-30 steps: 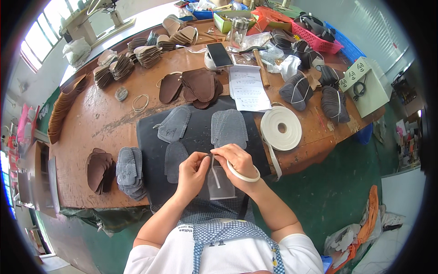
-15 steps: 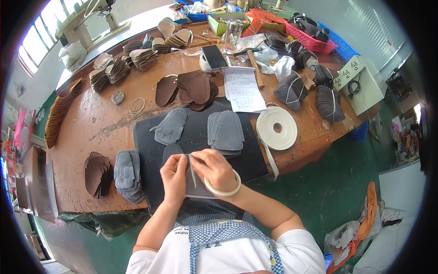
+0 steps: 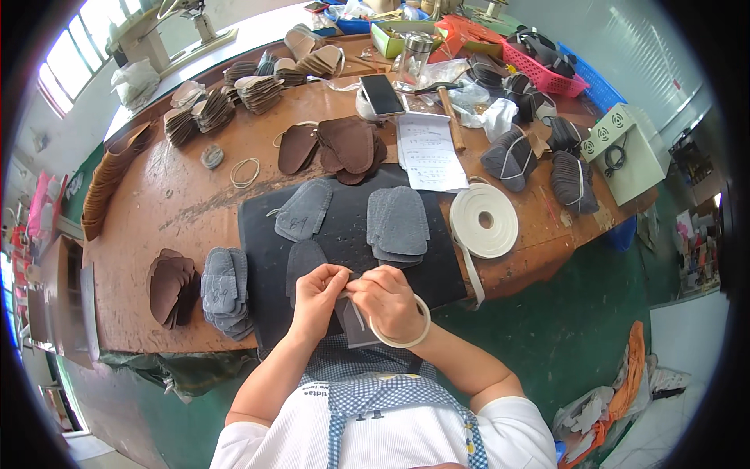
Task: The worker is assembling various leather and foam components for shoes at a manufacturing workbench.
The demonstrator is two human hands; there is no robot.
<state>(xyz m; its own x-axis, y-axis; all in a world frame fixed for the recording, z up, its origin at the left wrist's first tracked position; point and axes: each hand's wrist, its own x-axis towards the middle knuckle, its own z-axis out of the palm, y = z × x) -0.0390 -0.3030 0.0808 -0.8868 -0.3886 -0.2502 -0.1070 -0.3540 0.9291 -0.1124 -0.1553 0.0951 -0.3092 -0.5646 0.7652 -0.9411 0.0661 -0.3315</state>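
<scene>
Both hands met over the dark mat at the bench's near edge. Left hand and right hand pinched a narrow white tape strip against a grey cut piece. Tape roll lay well apart, right. Risk: strip could go on crooked or wrinkle if my pinch slipped.

Two hands meet at the near edge of a dark mat. The left hand and the right hand pinch a small grey piece together. A white tape ring sits on the right wrist. At 1 o'clock from the hands lies a big white tape roll. At 9 o'clock lies a grey stack.
</scene>
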